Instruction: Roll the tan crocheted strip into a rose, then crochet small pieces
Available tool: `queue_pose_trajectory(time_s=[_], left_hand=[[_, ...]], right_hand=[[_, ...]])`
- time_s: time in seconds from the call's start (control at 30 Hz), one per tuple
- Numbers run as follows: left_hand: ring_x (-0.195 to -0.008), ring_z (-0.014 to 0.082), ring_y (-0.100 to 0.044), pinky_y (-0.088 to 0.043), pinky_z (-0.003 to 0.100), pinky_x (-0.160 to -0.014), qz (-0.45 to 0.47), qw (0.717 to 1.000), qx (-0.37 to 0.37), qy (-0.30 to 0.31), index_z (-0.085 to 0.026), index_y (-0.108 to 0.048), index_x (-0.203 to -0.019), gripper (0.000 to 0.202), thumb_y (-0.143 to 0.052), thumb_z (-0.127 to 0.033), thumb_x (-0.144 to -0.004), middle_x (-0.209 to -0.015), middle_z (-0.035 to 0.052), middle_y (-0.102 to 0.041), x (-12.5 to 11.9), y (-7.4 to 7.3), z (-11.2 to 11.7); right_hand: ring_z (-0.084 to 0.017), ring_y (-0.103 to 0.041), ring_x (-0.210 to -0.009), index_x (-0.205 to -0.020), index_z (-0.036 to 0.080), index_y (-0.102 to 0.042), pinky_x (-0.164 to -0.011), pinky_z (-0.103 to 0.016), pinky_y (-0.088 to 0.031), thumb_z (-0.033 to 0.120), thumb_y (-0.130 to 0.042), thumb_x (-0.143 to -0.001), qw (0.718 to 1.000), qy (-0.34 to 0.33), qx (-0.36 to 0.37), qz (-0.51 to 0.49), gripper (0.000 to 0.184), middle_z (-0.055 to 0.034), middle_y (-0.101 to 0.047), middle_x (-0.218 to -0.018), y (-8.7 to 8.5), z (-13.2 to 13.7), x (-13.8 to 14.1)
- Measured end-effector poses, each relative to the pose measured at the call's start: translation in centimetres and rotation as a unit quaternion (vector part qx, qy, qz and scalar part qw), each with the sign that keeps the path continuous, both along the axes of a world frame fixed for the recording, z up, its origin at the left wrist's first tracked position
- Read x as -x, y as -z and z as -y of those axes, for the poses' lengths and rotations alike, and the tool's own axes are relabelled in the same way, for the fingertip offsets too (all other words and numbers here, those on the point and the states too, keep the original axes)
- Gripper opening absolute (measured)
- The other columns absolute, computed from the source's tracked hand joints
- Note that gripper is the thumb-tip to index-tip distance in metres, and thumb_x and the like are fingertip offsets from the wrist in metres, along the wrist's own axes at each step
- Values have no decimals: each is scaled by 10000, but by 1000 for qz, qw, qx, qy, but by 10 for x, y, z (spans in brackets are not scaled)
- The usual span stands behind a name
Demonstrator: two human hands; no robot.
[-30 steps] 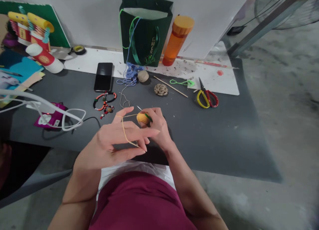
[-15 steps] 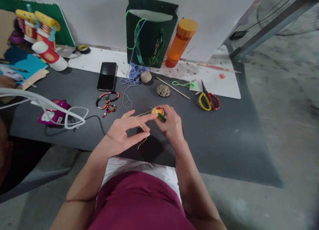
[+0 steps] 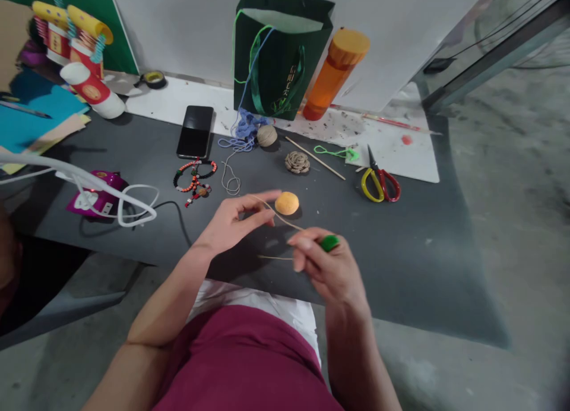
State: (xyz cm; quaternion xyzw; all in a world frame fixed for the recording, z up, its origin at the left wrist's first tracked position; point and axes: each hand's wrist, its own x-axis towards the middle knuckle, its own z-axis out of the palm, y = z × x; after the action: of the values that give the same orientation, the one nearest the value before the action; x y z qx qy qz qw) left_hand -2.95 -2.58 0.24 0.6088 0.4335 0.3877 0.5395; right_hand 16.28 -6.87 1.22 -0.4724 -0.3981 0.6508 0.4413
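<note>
Okay, on my head feed the left hand (image 3: pixel 236 218) is open, fingers stretched out and loosely apart. The tan thread (image 3: pixel 285 220) runs across those fingertips, but from this angle I can't tell whether it's actually pinched or just lying there. The right hand (image 3: pixel 325 265) is curled much tighter, with thumb and fingers closed on a small green piece (image 3: pixel 329 243) that pokes out past the fingertips.

The orange ball (image 3: pixel 287 203) sits by itself on the dark desk mat (image 3: pixel 401 268), just beyond the left fingertips and not touching either hand. The thread passes close by it.

Tip for this bit: keep a light, even tension between both hands so the thread doesn't snag or kink, and hold that green piece firmly. Also, the jute coil (image 3: pixel 297 161) and wooden skewer (image 3: pixel 315 157) are lying nearby, so watch the thread doesn't catch on them.
</note>
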Motion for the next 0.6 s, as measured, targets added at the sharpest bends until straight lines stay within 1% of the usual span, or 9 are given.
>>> queue_pose_trajectory(time_s=[0.1, 0.17, 0.23, 0.33, 0.4, 0.43, 0.5, 0.57, 0.6], left_hand=[[-791, 178, -710, -269, 548, -1223, -45, 994, -26, 94, -231, -805, -795, 271, -630, -393, -924, -725, 5, -761, 12, -3, -4], [-860, 213, -728, -293, 561, -1218, -32, 995, -9, 95, -235, -787, -724, 329, -621, -432, -929, -718, 19, -767, 24, -3, -4], [-875, 238, -732, -408, 547, -1151, 15, 998, 12, 55, -233, -777, -683, 359, -643, -477, -910, -701, 44, -757, 39, 0, -5], [-672, 198, -687, -573, 510, -938, 141, 989, 35, -22, -261, -785, -755, 298, -705, -534, -846, -641, 22, -707, 62, 9, -9], [-654, 190, -667, -608, 467, -815, 169, 982, 56, -63, -291, -779, -808, 274, -701, -552, -839, -632, 6, -683, 72, 13, -12], [-682, 199, -675, -609, 449, -781, 137, 986, 62, -75, -290, -781, -853, 292, -677, -563, -851, -659, 14, -694, 74, 14, -13], [-786, 225, -698, -593, 435, -800, -21, 994, 47, -94, -260, -785, -982, 308, -668, -521, -869, -785, 47, -741, 72, 10, -10], [-898, 263, -700, -559, 459, -896, -206, 971, -32, -117, -228, -787, -1042, 315, -734, -452, -827, -895, 75, -753, 59, 1, -4], [-963, 282, -692, -531, 482, -959, -254, 951, -91, -153, -237, -790, -1049, 301, -727, -440, -835, -956, 85, -747, 49, -4, 1]], right_hand=[[-47, -164, -312, -724, 250, -710, -327, -227, -168, 561, -821, -732, 993, 92, -49, -55, 330, 119, -343, -343, -9, -9, -19], [-45, -129, -323, -765, 260, -694, -329, -224, -172, 521, -792, -790, 991, 104, -69, -50, 280, 131, -275, -382, -14, -14, -31], [-41, -93, -327, -776, 260, -688, -327, -227, -138, 508, -774, -815, 992, 101, -67, -35, 265, 134, -241, -405, -14, -17, -39], [-40, -90, -335, -768, 256, -704, -333, -230, -112, 509, -800, -786, 993, 103, -52, -23, 271, 131, -247, -408, -11, -17, -45], [-40, -111, -340, -764, 255, -721, -335, -229, -120, 507, -824, -758, 991, 122, -48, -20, 272, 127, -260, -407, -9, -16, -45], [-39, -128, -343, -761, 254, -731, -338, -227, -128, 508, -832, -747, 990, 134, -48, -13, 274, 125, -269, -405, -8, -16, -45], [-39, -181, -349, -743, 242, -752, -344, -224, -150, 519, -839, -731, 989, 136, -45, 23, 291, 113, -303, -397, -9, -14, -42], [-44, -245, -360, -716, 219, -771, -351, -224, -178, 522, -837, -724, 993, 80, -39, 84, 310, 94, -353, -390, -12, -12, -39], [-49, -276, -368, -710, 209, -780, -356, -224, -198, 515, -831, -729, 992, 34, -37, 116, 311, 83, -377, -391, -15, -10, -37]])
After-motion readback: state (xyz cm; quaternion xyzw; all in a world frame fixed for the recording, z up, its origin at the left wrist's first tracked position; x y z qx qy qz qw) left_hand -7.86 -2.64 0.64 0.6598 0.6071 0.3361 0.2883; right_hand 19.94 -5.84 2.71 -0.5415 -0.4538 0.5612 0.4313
